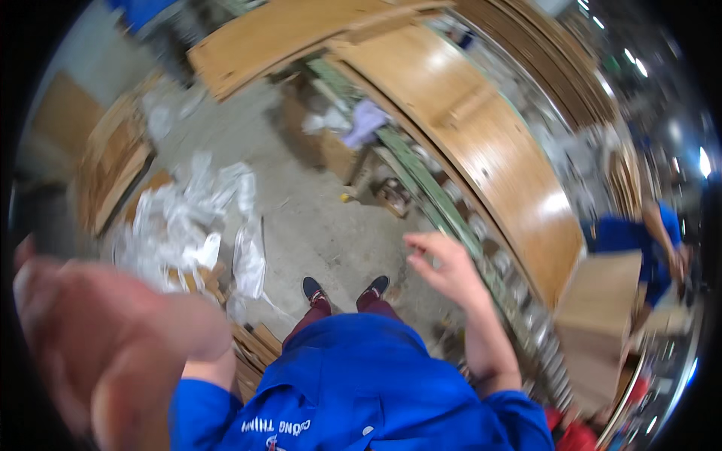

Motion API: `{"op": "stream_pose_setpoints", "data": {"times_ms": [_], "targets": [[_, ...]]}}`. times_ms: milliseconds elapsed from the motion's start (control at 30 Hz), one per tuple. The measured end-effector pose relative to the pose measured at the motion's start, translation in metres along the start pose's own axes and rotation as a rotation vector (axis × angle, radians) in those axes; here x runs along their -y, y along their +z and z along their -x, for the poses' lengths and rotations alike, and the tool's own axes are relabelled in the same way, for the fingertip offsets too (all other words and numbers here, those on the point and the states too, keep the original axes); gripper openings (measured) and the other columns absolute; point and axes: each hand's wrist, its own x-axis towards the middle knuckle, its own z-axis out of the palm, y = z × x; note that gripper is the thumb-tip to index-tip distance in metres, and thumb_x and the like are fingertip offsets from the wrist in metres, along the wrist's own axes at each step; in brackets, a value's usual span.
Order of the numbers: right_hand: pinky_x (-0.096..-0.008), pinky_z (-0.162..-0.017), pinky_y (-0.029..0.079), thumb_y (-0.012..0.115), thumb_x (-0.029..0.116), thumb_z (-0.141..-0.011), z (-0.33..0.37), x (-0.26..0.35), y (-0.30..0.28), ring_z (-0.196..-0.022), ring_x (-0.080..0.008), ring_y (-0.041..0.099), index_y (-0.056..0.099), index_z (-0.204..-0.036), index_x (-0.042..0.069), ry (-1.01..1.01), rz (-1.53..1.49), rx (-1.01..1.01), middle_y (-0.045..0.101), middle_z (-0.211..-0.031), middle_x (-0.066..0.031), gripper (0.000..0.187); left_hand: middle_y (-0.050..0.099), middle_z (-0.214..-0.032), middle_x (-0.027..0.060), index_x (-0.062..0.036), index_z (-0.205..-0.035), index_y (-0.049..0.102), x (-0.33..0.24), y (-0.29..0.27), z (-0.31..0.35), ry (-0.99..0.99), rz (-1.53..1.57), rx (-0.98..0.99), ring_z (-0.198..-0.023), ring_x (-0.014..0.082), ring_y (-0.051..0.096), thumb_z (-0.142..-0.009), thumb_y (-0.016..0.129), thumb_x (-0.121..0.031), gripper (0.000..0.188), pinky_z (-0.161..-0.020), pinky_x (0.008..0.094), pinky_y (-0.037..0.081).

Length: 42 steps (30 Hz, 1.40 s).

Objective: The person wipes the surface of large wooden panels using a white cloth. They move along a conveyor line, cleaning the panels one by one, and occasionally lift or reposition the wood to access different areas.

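Observation:
My left hand [120, 323] is raised close in front of me at the lower left, large and smeared by motion. Its fingers cannot be made out, nor whether anything is in them. To the right of my body, my right hand [449, 272] hangs in the air with its fingers loosely bent and thumb apart, holding nothing that I can see. It is nearest to the green metal frame [421, 184] of a long workbench. Along that bench lies a glossy brown wooden panel [481, 143], and another wooden panel [278, 37] extends from its far end.
Crumpled clear plastic sheeting [177, 233] lies on the floor at left, beside leaning wooden boards [113, 165]. Cardboard boxes [338, 154] and a lilac cloth [365, 122] are by the bench. A person in blue [639, 237] stands at far right, behind a cardboard sheet [598, 316].

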Motion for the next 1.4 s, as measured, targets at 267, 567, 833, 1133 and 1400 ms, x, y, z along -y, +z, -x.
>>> {"op": "stream_pose_setpoints", "data": {"times_ms": [267, 567, 833, 1133, 1400], "targets": [[-0.0365, -0.075, 0.051, 0.059, 0.021, -0.084, 0.048, -0.233, 0.172, -0.083, -0.0274, 0.066, 0.064, -0.099, 0.004, 0.55, -0.175, 0.561, 0.067, -0.088, -0.0155, 0.023, 0.062, -0.084, 0.0111, -0.0052, -0.086, 0.062, -0.088, 0.134, 0.375, -1.241, 0.108, 0.809, -0.083, 0.0283, 0.058, -0.079, 0.061, -0.013, 0.01, -0.076, 0.0382, 0.041], [-0.0396, -0.074, 0.048, 0.056, 0.019, -0.083, 0.04, -0.466, 0.325, -0.081, -0.0334, 0.062, 0.063, -0.091, 0.005, 0.835, -0.055, 0.444, 0.064, -0.086, -0.0167, 0.017, 0.062, -0.083, 0.0051, -0.0082, -0.092, 0.064, -0.272, 0.15, 0.513, -1.352, 0.665, 1.296, -0.082, 0.0248, 0.059, -0.08, 0.063, -0.016, 0.014, -0.078, 0.0387, 0.041], [-0.0446, -0.081, 0.048, 0.058, 0.022, -0.081, -0.05, -0.656, 0.397, -0.093, -0.0386, 0.059, 0.06, -0.103, 0.003, 0.861, 0.241, -0.027, 0.062, -0.1, -0.0212, 0.029, 0.061, -0.086, 0.0031, -0.0091, -0.099, 0.061, -0.269, 0.196, 0.637, -1.608, 0.753, 1.329, -0.086, 0.0229, 0.058, -0.084, 0.059, -0.019, 0.018, -0.081, 0.0374, 0.041], [-0.0446, -0.076, 0.051, 0.05, 0.029, -0.084, -0.083, -0.731, 0.448, -0.092, -0.0315, 0.065, 0.062, -0.103, 0.011, 0.788, 0.932, 0.391, 0.066, -0.1, -0.014, 0.029, 0.061, -0.085, 0.0057, -0.0086, -0.097, 0.061, -0.256, 0.189, 0.699, -1.713, 0.753, 1.36, -0.08, 0.0255, 0.057, -0.079, 0.065, -0.015, 0.02, -0.076, 0.0384, 0.043], [-0.0422, -0.08, 0.05, 0.046, 0.02, -0.087, -0.093, -0.712, 0.433, -0.099, -0.0298, 0.062, 0.061, -0.098, 0.008, 0.881, 0.78, 0.53, 0.065, -0.1, -0.0146, 0.023, 0.058, -0.094, 0.0141, -0.0037, -0.097, 0.059, -0.241, 0.193, 0.716, -1.713, 0.497, 1.332, -0.089, 0.0319, 0.053, -0.08, 0.061, -0.012, 0.019, -0.081, 0.0401, 0.041]]}}
